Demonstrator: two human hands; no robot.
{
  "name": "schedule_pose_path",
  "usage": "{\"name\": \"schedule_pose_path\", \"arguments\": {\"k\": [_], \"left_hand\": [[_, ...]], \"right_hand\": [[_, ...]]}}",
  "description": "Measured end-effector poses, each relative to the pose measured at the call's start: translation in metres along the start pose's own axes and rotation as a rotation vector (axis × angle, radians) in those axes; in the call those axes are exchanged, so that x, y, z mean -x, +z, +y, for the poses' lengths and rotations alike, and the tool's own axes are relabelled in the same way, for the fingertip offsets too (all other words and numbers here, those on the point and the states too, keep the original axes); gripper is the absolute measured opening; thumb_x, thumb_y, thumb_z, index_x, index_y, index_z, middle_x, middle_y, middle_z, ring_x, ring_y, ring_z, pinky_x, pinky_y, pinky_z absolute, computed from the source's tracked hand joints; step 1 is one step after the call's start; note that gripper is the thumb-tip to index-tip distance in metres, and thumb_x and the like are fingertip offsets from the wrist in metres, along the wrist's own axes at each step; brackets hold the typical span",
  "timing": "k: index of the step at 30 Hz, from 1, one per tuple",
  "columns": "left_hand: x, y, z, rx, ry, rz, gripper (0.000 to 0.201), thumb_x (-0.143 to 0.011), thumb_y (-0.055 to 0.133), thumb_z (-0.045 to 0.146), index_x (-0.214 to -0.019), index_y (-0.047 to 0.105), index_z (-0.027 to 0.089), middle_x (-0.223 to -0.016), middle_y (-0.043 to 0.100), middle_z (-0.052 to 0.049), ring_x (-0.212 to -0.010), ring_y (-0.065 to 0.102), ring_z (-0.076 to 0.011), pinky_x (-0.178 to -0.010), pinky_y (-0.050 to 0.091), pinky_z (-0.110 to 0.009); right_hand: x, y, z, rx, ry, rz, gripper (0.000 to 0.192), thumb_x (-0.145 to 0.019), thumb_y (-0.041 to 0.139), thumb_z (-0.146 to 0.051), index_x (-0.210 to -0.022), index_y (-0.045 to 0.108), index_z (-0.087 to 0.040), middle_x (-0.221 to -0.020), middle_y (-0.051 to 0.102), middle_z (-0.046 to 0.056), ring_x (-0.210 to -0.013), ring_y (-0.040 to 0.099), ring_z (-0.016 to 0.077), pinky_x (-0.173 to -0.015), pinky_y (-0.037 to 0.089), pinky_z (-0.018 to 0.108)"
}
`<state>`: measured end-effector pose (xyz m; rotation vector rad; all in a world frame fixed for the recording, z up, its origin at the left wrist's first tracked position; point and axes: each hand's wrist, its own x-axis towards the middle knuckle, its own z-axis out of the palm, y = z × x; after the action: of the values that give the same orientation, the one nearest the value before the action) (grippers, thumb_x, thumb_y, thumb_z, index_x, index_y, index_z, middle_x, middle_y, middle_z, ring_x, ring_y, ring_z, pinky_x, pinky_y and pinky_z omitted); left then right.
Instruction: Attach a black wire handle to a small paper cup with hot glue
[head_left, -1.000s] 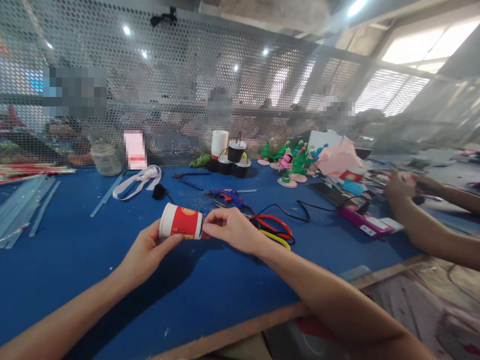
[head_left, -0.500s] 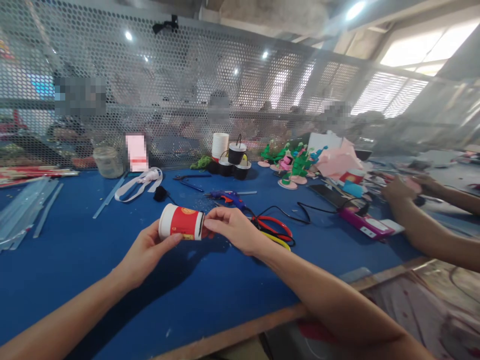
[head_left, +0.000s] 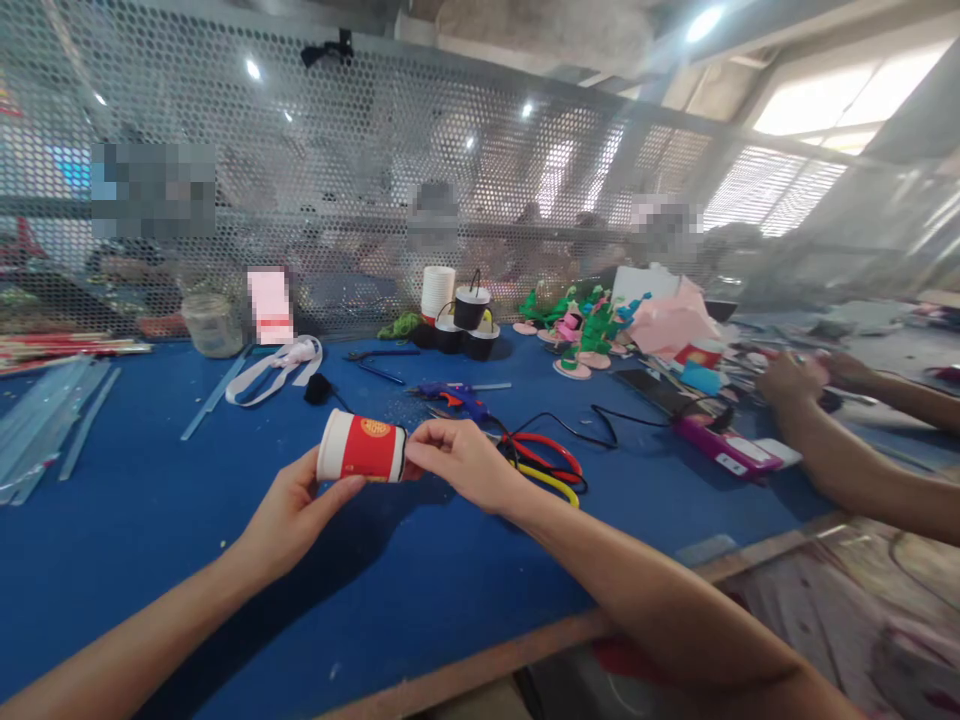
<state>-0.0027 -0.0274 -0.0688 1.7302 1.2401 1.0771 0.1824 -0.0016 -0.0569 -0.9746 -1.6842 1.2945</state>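
A small red and white paper cup (head_left: 361, 449) lies sideways in the air above the blue table (head_left: 150, 520), its white rim to the left. My left hand (head_left: 289, 505) cradles it from below near the rim. My right hand (head_left: 459, 462) pinches the cup's base end with thumb and fingers. Just beyond my right hand lie red and yellow handled scissors (head_left: 546, 462) and a blue glue gun (head_left: 455, 396) with a black cord.
Black-wrapped cups and a white cup stack (head_left: 457, 310) stand by the perforated metal screen (head_left: 360, 190). Green and pink craft figures (head_left: 589, 330), a pink device (head_left: 724, 448) and a co-worker's hands (head_left: 795, 385) are on the right. Clear sticks (head_left: 45, 420) lie left, a jar (head_left: 212, 322) behind.
Both hands and the cup stay almost where they were. The co-worker's hands on the right have shifted slightly.
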Motion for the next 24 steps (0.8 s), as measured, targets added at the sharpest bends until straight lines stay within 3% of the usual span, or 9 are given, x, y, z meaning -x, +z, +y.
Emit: {"name": "schedule_pose_path", "arguments": {"k": [11, 24], "left_hand": [[0.0001, 0.0011, 0.0059, 0.207, -0.106, -0.008, 0.033, -0.065, 0.059, 0.032, -0.093, 0.056, 0.016, -0.092, 0.065, -0.005, -0.083, 0.058, -0.0183, -0.075, 0.043, -0.026], [0.0010, 0.0001, 0.0034, 0.042, 0.005, 0.001, 0.028, -0.064, 0.060, 0.028, -0.090, 0.060, 0.018, -0.088, 0.066, -0.003, -0.083, 0.057, -0.0193, -0.077, 0.042, -0.026]], "right_hand": [[-0.0001, 0.0033, -0.0019, -0.131, -0.004, 0.008, 0.016, -0.074, 0.045, -0.019, -0.063, 0.056, -0.014, -0.055, 0.058, -0.002, -0.055, 0.055, 0.0090, -0.058, 0.045, 0.022], [-0.0011, 0.0038, 0.0007, -0.071, 0.032, 0.024, 0.012, -0.069, 0.048, -0.013, -0.059, 0.054, -0.014, -0.053, 0.056, -0.003, -0.053, 0.054, 0.0084, -0.057, 0.045, 0.021]]}}
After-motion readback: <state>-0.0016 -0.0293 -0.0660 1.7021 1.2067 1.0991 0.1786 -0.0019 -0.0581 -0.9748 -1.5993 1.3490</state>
